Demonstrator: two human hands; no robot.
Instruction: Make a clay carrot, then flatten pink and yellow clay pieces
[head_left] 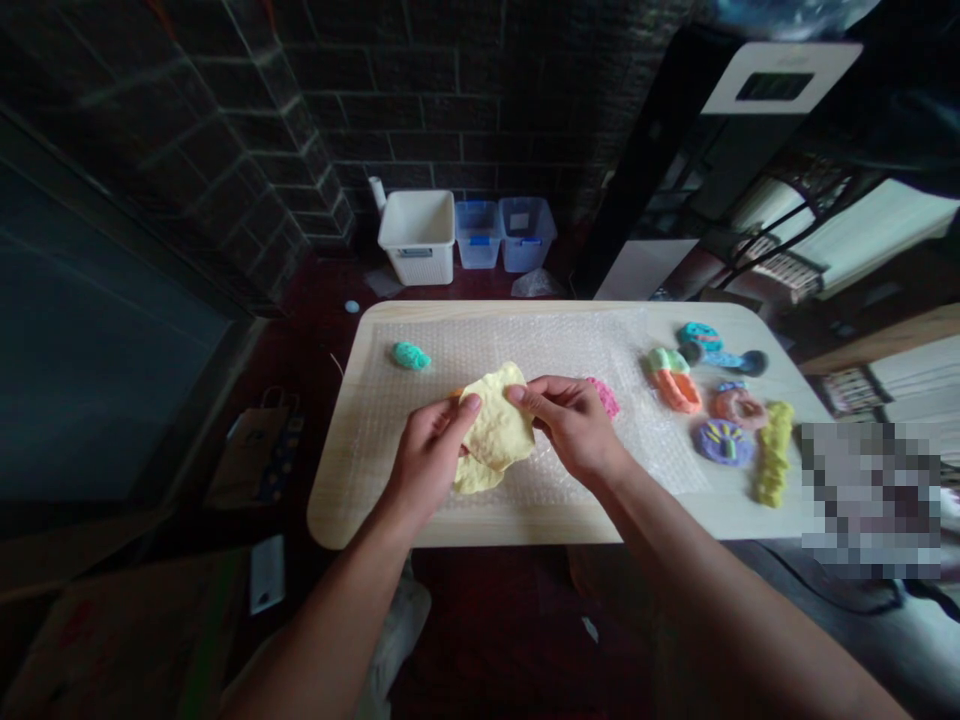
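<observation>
Between my two hands is a flattened sheet of pale yellow modelling clay (498,420), held up over the table. My left hand (435,445) pinches its left edge, thumb on top. My right hand (574,420) grips the upper right edge between thumb and fingers. Below it lies another pale yellow clay piece (478,477), partly covered by the held sheet. A bit of orange (457,393) shows behind my left fingers, mostly hidden. Just beyond my right hand, a pink clay lump (604,397) is partly covered by it.
Bubble wrap (405,430) covers much of the wooden table (337,500). A green clay lump (411,355) sits at the back left. Several shaped clay pieces, including a purple disc (724,442) and a yellow-green strip (775,455), lie at right. Bins (417,240) stand behind.
</observation>
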